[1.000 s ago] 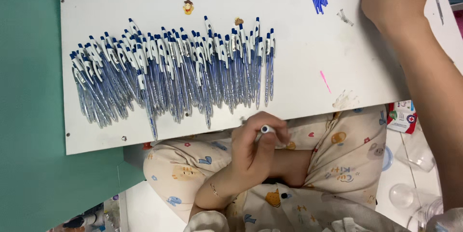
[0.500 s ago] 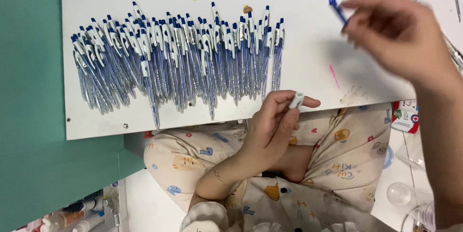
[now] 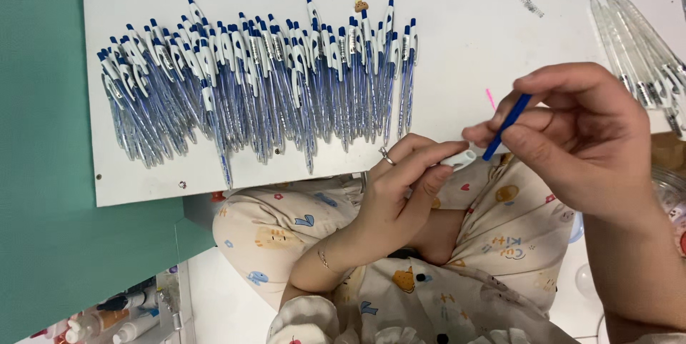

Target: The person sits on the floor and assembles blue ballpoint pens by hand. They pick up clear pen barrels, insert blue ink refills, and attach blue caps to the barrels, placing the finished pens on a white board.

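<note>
Your right hand (image 3: 586, 137) pinches the blue refill (image 3: 506, 127) right of centre, long axis slanting down-left, its lower tip just right of the white pen tip piece (image 3: 459, 159) clamped in your left hand (image 3: 404, 187) fingertips.

Bright, even light; soft shadows; sharp focus.

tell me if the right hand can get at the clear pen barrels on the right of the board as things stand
Probably yes: the right hand sits just beside the clear pen barrels, with bare white board between them, though its fingers already pinch a blue refill.
</note>
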